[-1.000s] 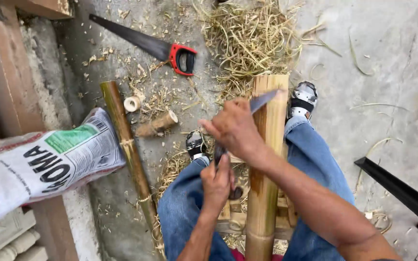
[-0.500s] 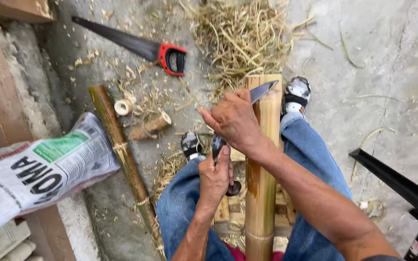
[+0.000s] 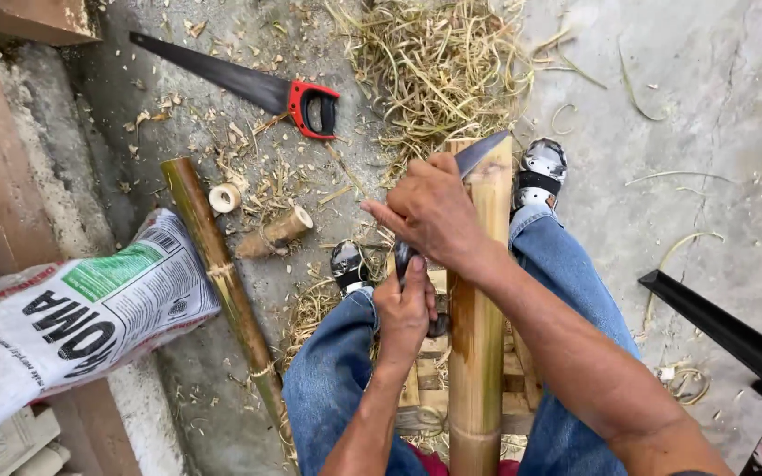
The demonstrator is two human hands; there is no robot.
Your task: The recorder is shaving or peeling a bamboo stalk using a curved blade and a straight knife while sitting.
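Right now your right hand point(image 3: 434, 211) lies on top of a knife blade point(image 3: 480, 152), fingers curled over its back and the index finger stretched out to the left. The blade's tip rests against the upper end of a thick bamboo pole point(image 3: 476, 353), which stands between your knees and runs down past both wrists. Your left hand point(image 3: 405, 308) sits just below and to the left of the right one, closed in a fist around the knife's dark handle point(image 3: 405, 256), beside the pole's left edge. Both hands are shut on the same tool, one at the handle, one on the blade.

Beyond your right hand, a heap of pale bamboo shavings point(image 3: 434, 70) covers the concrete floor point(image 3: 707, 106). Up and to the left of your hands lies a hand saw point(image 3: 249, 86) with a red and black grip. Left of your left hand you have a thinner bamboo stalk point(image 3: 222, 282) lying slantwise, a short bamboo offcut point(image 3: 275, 231) and a small bamboo ring point(image 3: 224, 197) near it. Farther left still, a printed white and green sack point(image 3: 63, 326) rests against a concrete step point(image 3: 37, 176). Under your legs sits a low wooden stool point(image 3: 425, 370). To the right of your right arm a black bar point(image 3: 725, 335) juts in.
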